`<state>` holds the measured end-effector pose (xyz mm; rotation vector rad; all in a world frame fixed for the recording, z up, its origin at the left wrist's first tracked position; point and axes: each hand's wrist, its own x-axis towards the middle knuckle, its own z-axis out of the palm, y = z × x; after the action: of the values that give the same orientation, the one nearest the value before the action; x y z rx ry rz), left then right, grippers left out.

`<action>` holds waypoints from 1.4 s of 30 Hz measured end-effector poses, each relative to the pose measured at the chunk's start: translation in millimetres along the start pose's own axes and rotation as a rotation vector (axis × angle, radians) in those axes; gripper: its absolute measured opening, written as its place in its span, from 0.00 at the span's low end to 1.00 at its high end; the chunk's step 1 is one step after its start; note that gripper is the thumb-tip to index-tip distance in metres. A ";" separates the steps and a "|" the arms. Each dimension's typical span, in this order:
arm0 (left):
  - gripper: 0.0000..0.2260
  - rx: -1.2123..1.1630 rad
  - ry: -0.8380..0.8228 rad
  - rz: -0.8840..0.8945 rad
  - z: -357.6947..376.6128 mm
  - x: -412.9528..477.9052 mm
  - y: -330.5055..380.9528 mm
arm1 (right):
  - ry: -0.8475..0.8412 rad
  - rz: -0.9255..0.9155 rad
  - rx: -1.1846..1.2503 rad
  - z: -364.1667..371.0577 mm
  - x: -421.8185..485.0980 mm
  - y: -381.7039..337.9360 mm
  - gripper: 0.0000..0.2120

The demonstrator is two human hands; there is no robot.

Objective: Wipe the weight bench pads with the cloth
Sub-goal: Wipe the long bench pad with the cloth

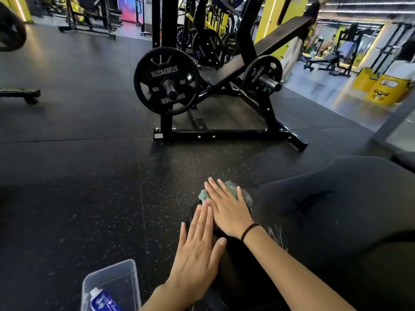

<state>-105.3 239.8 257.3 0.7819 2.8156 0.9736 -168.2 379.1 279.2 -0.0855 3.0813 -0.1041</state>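
Clear plastic box sits nearest on the floor at lower left, with a blue-and-white bottle in it. Just to its right, the left hand lies flat on a black bench pad, its fingers straight and released, grasping nothing. Ahead of it the right hand, a black band round its wrist, presses down with straight fingers on the teal cloth, which lies over the pad's far end. Beyond them, speckled rubber floor runs to a black weight machine loaded with plates. Yellow bins stand far right.
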 end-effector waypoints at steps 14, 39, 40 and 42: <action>0.37 -0.005 -0.036 0.019 5.0 1.3 -3.5 | 0.085 -0.014 -0.054 8.8 -75.1 -3.3 0.29; 0.29 0.347 -0.100 0.174 10.6 33.4 43.5 | -0.021 0.293 0.024 -11.2 -2.8 103.3 0.26; 0.27 0.356 -0.090 0.150 14.8 34.1 46.6 | -0.018 0.269 0.016 -7.2 -11.8 103.2 0.27; 0.26 0.359 -0.042 0.085 23.1 37.1 54.3 | 0.065 0.140 -0.030 1.6 -56.9 94.6 0.30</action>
<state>-108.4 307.2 274.9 0.9481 2.9806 0.4534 -116.5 476.5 274.2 0.1346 3.1425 -0.0549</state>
